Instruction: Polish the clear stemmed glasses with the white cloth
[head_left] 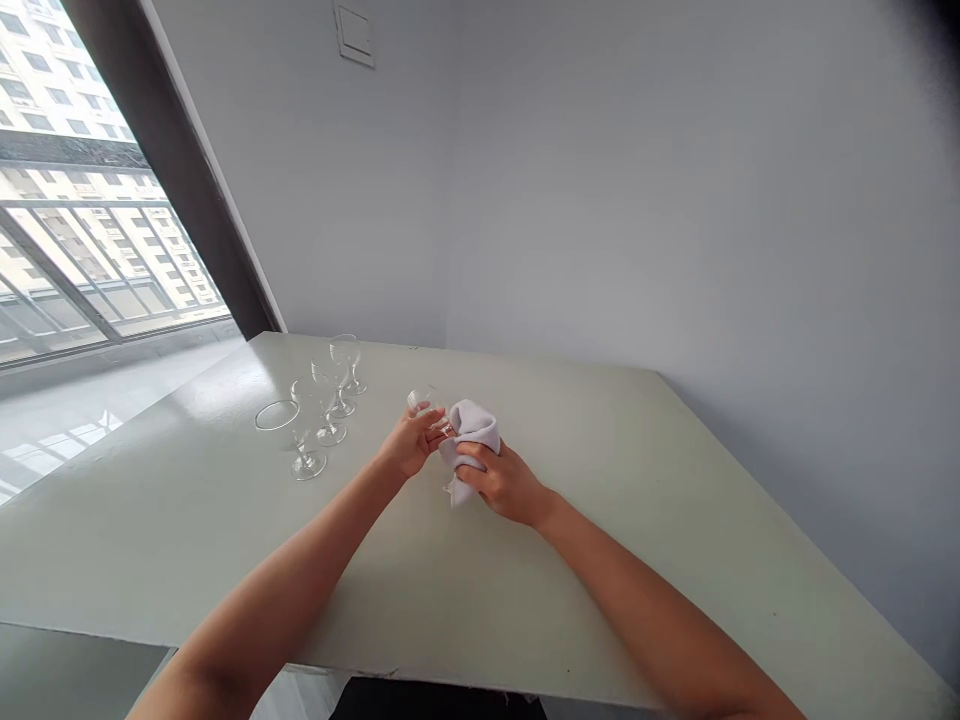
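My left hand (411,440) is closed around the bowl of a clear stemmed glass (424,404), holding it tilted above the table. My right hand (504,482) grips a white cloth (472,425), which is wrapped over the glass's other end. The two hands meet near the middle of the pale table (600,520). The glass's stem and foot are mostly hidden under the cloth.
Several more clear stemmed glasses stand upright in a row to the left, from the nearest glass (289,432) to the farthest glass (347,362). A grey wall corner lies behind the table. A large window (82,240) is at the left.
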